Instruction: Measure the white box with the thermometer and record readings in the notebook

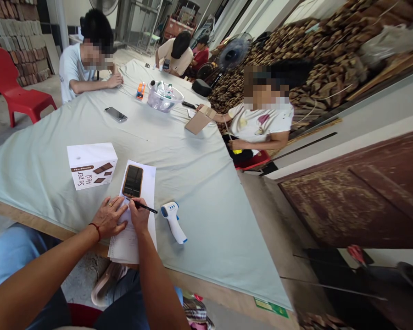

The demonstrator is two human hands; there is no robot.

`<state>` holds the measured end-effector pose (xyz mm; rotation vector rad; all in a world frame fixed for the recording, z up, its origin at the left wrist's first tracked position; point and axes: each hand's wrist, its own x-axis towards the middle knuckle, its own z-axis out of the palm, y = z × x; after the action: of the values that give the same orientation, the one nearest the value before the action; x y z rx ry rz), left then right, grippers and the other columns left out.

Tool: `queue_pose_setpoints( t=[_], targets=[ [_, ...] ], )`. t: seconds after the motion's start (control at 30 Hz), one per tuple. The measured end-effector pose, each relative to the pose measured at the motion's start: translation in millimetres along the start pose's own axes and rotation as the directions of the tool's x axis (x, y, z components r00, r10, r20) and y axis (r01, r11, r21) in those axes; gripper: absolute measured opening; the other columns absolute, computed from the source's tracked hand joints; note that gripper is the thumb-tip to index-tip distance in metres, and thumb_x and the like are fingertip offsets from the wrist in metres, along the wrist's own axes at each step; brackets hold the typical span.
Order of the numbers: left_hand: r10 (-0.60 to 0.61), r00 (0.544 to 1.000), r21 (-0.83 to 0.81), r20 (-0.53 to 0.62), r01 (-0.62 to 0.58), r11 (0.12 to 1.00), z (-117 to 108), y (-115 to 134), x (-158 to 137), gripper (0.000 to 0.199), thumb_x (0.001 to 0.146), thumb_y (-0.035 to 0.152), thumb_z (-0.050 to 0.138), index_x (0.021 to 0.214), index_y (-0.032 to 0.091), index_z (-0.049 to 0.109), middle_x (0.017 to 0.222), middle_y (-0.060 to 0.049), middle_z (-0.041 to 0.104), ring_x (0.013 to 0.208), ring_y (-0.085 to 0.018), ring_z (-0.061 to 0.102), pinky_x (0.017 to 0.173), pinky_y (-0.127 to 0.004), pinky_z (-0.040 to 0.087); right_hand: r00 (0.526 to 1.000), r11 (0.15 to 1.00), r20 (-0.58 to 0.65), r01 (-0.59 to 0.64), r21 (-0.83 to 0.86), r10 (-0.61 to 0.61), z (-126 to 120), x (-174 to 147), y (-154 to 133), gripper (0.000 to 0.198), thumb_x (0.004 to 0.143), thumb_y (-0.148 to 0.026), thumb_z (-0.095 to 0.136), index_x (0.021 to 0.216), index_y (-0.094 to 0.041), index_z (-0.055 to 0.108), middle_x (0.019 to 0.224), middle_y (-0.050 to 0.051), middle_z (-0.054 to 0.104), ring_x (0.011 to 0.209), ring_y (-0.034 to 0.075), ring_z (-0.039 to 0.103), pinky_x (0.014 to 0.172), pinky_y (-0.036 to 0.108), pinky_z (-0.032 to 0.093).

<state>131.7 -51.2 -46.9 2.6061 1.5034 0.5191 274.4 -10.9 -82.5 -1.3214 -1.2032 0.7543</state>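
My right hand [139,215] is closed around a black pen [145,207], its tip near the paper [146,181] on the table in front of me. Flat on the left part of the same paper lies my left hand [110,217], fingers spread, with a ring and a red wrist cord. A phone [133,180] in an orange-edged case rests on the sheet just beyond my fingers. Handwriting shows faintly on the lower pages. To the right of the paper is a white and blue infrared thermometer [174,222]. A white box [92,166] with brown print stands to the left.
A pale green cloth covers the table [220,220]. Farther off are a second phone [116,114], an orange box [141,90], a clear plastic basin [163,98] with bottles, and a cardboard box [200,120] held by a person at the right. Other people sit around the far side.
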Motion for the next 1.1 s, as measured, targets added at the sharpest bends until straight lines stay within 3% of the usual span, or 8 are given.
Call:
queue_pose_setpoints(
  t=[1.1],
  targets=[
    [-0.005,1.0,0.014,0.001,0.005,1.0,-0.5,0.2,0.0,0.051,0.086,0.041,0.06,0.131,0.018,0.059,0.145,-0.016,0.05,0.134,-0.032,0.045,0.114,-0.052,0.028,1.0,1.0,-0.005,-0.009,-0.024,0.009,0.6,-0.6,-3.1,0.019,0.076,-0.038,0.055,0.074,-0.02,0.059,0.069,0.001,0.063,0.067,0.017,0.057,0.07,0.033,0.05]
  ],
)
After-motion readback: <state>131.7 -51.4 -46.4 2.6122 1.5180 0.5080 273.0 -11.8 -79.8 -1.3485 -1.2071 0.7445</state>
